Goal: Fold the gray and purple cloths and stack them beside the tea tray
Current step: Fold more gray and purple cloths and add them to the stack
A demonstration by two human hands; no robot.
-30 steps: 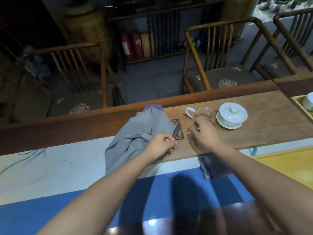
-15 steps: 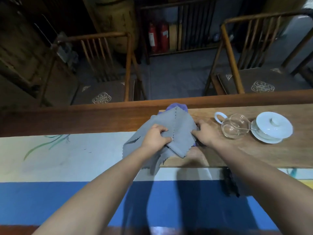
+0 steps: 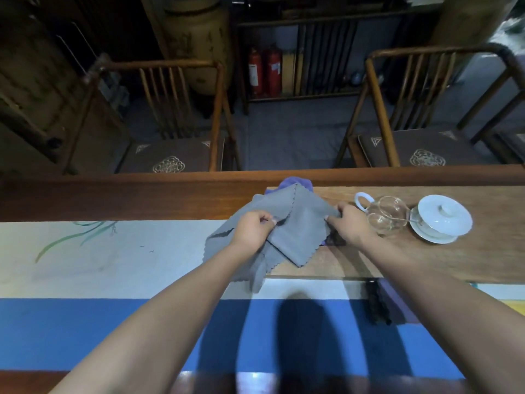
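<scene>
A gray cloth [image 3: 298, 228] with scalloped edges lies rumpled across the left end of the wooden tea tray [image 3: 426, 260] and the table runner. My left hand [image 3: 252, 228] pinches its left part. My right hand [image 3: 350, 223] pinches its right edge. A purple cloth [image 3: 295, 182] peeks out from behind the gray one at the tray's far edge. Another dark purple cloth [image 3: 383, 301] lies on the runner under my right forearm, mostly hidden.
A glass pitcher [image 3: 383, 216] with a white handle stands just right of my right hand. A white lidded cup on a saucer [image 3: 441, 218] sits beyond it. A white and blue runner [image 3: 113, 280] covers the table. Two wooden chairs stand across the table.
My right hand moved from the glass pitcher to the gray cloth and took hold of its right edge. Both hands have pulled the cloth wider. The camera shifted left.
</scene>
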